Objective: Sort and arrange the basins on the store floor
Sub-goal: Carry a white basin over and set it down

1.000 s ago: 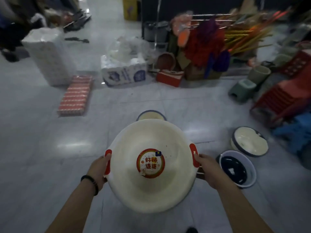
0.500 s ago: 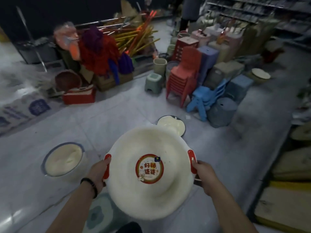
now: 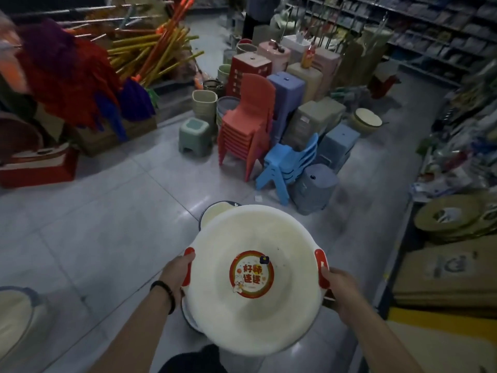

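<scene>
View's swung further right vs half a sec ago, stacked red chairs (image 3: 246, 125) now dead ahead. Cream basin (image 3: 254, 278) w/ round sticker held over the floor, left hand (image 3: 176, 275) & right hand (image 3: 340, 289) each clamped on a red handle. Another basin (image 3: 215, 211) on floor just behind it.

1. The view has swung further right since a second ago — the toilet-paper packs and the red box of cans are out of frame.
2. The red chair stack (image 3: 246, 125) and blue chair stack (image 3: 287, 164) now sit centre frame.
3. The blue-rimmed basin (image 3: 16, 313) has slid to the left edge — the shelves (image 3: 430, 30) have come in on the right.
</scene>
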Demonstrator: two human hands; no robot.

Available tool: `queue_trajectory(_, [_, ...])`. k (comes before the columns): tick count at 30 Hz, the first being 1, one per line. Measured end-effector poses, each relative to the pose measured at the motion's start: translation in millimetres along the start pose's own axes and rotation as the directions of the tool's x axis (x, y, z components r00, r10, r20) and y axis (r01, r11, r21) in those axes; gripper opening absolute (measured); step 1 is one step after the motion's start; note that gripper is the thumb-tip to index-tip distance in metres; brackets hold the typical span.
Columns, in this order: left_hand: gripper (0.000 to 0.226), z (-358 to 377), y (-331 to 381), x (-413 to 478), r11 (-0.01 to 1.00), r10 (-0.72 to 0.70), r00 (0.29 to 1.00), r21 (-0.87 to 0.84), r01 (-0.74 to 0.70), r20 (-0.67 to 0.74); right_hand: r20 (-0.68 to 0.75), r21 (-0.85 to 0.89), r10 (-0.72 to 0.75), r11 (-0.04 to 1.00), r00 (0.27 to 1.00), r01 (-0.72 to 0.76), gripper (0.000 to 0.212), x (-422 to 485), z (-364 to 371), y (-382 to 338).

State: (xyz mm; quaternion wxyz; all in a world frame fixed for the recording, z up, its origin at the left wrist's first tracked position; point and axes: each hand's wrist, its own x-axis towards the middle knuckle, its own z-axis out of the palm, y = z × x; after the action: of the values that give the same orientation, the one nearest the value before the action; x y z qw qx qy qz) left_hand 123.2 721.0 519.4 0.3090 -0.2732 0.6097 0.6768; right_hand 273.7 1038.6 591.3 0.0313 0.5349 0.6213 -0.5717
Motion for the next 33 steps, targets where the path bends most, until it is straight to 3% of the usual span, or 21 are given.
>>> queue_trajectory(7, [0.039, 94, 53, 77, 0.998, 0.025, 0.997, 0.06, -0.021, -0.075, 0.096, 0.012, 0.01, 1.0, 0.995, -0.011, 0.019, 138, -15, -80])
queue_trajectory(17, [0.035, 206, 80, 129, 0.984, -0.048, 0.951, -0.176, -0.007, -0.306, 0.367, -0.235, -0.01, 0.967, 0.93, 0.103, 0.02, 320, -4, -237])
queue_trajectory(23, [0.022, 231, 92, 165, 0.958, -0.089, 0.883, -0.281, -0.05, -0.461, 0.451, -0.362, 0.009, 0.916, 0.893, 0.174, 0.015, 379, 64, -313])
queue_trajectory(27, [0.024, 227, 100, 217, 0.934, -0.132, 0.861, -0.354, -0.059, -0.492, 0.502, -0.424, -0.003, 0.871, 0.865, 0.249, 0.02, 406, 120, -344])
queue_trajectory(33, [0.031, 222, 99, 317, 0.923, -0.262, 0.838, -0.378, 0.073, -0.479, 0.459, -0.556, 0.043, 0.793, 0.888, 0.249, 0.011, 468, 203, -373])
